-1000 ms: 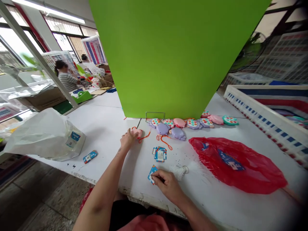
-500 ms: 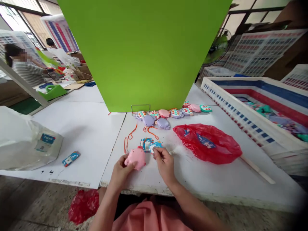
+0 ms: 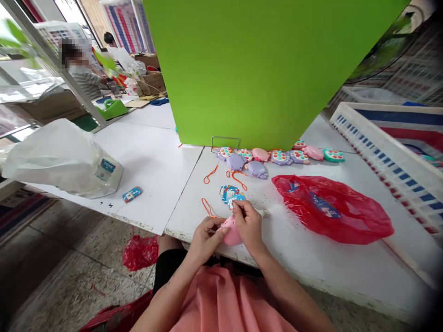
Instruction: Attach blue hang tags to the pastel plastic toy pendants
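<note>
My left hand [image 3: 207, 236] is closed around a pink animal-shaped toy [image 3: 232, 233] at the table's front edge. An orange cord loop [image 3: 206, 207] runs out onto the table beside its fingers. My right hand [image 3: 249, 226] pinches a blue and white card tag [image 3: 236, 200] just above the toy, its fingers partly hiding the toy's right side. Behind the pinched tag lies a small pile of similar tags [image 3: 226, 191]. More orange cords [image 3: 238, 179] lie beyond it. Several toys, among them a purple one [image 3: 236, 162], sit in a row at the back.
A green panel [image 3: 263, 74] stands behind the toys. A red plastic bag [image 3: 346, 216] with tags lies at right, by a white crate [image 3: 384, 157]. At left are a whitish bag [image 3: 62, 157] and a bundle of tags [image 3: 132, 194]. A co-worker [image 3: 85, 76] sits far left.
The view has swung left. The pink toy and my right hand with the tag have come closer together, and the toy is now more covered by my hands.
</note>
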A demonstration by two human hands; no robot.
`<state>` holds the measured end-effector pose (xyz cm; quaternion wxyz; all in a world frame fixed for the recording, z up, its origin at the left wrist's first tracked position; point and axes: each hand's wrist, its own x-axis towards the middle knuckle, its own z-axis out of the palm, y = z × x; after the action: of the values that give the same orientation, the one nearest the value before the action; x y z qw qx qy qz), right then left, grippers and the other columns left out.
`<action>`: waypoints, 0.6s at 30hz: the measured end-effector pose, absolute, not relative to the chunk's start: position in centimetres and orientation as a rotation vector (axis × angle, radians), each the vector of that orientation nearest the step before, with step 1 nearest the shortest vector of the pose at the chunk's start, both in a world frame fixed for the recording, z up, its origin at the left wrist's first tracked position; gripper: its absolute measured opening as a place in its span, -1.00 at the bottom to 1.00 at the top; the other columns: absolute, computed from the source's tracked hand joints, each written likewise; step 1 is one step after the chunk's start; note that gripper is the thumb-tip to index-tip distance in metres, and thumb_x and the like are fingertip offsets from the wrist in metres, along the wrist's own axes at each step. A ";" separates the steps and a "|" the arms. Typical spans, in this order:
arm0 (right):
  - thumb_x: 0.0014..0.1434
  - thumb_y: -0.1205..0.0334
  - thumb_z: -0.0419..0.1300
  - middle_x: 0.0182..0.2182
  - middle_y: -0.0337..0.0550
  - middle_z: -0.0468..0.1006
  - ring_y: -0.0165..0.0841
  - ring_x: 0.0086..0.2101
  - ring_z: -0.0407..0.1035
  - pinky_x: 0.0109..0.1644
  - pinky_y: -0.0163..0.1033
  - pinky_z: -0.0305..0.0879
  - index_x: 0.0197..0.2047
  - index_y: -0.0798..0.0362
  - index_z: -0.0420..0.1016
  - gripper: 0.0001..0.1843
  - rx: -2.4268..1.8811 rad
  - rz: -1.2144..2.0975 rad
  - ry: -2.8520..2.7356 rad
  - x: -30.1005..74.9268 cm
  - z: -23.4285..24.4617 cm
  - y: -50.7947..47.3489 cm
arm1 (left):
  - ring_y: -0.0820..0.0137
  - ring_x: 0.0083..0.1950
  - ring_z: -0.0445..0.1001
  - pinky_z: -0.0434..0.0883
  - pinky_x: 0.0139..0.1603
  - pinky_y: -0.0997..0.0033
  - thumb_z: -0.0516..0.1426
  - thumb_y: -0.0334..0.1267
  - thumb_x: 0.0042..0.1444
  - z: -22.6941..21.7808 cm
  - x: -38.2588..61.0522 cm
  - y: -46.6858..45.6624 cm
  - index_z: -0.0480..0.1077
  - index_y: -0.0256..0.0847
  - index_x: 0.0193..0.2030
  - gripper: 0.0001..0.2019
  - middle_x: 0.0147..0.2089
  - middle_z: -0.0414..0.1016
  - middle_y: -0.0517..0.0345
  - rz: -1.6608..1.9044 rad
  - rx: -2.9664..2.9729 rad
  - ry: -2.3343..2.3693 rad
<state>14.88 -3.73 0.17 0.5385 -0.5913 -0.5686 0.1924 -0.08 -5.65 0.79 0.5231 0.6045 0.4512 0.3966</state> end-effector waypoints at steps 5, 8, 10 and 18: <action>0.22 0.20 0.07 -0.37 -0.15 0.54 -0.34 -0.34 0.43 -0.23 -0.26 0.33 -0.24 0.05 0.44 -0.84 -1.382 0.373 -1.435 14.3 0.3 -4.0 | 0.46 -0.40 0.38 0.30 -0.37 0.48 0.15 -0.15 0.09 1.3 -0.3 -5.6 0.46 -0.26 -0.41 -0.79 -0.38 0.39 0.13 1.075 1.423 1.150; 0.22 0.20 0.07 -0.38 -0.15 0.54 -0.34 -0.35 0.43 -0.23 -0.26 0.33 -0.25 0.05 0.44 -0.84 -1.384 0.370 -1.453 14.1 0.1 -3.9 | 0.49 -0.47 0.35 0.29 -0.38 0.48 0.15 -0.14 0.09 1.5 -0.4 -5.7 0.41 -0.26 -0.45 -0.77 -0.46 0.36 0.19 1.072 1.352 1.136; 0.22 0.20 0.06 -0.38 -0.15 0.53 -0.35 -0.35 0.42 -0.24 -0.26 0.33 -0.25 0.05 0.44 -0.84 -1.391 0.372 -1.462 14.3 0.1 -3.9 | 0.48 -0.47 0.35 0.30 -0.36 0.47 0.13 -0.13 0.10 1.6 -0.5 -5.6 0.39 -0.26 -0.42 -0.78 -0.50 0.36 0.22 1.070 1.232 1.099; 0.21 0.22 0.07 -0.44 -0.22 0.50 -0.40 -0.43 0.37 -0.32 -0.34 0.27 -0.27 0.04 0.46 -0.84 -1.348 0.599 -1.571 16.0 4.7 -5.6 | 0.53 -0.46 0.28 0.25 -0.36 0.53 0.11 -0.10 0.13 1.6 -1.8 -4.6 0.35 -0.27 -0.36 -0.76 -0.44 0.38 0.21 1.168 0.976 1.046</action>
<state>15.98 -5.64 4.67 0.4735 -0.5510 -0.6420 0.2450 -1.85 -4.58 1.56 0.6030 0.4216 0.4516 0.5046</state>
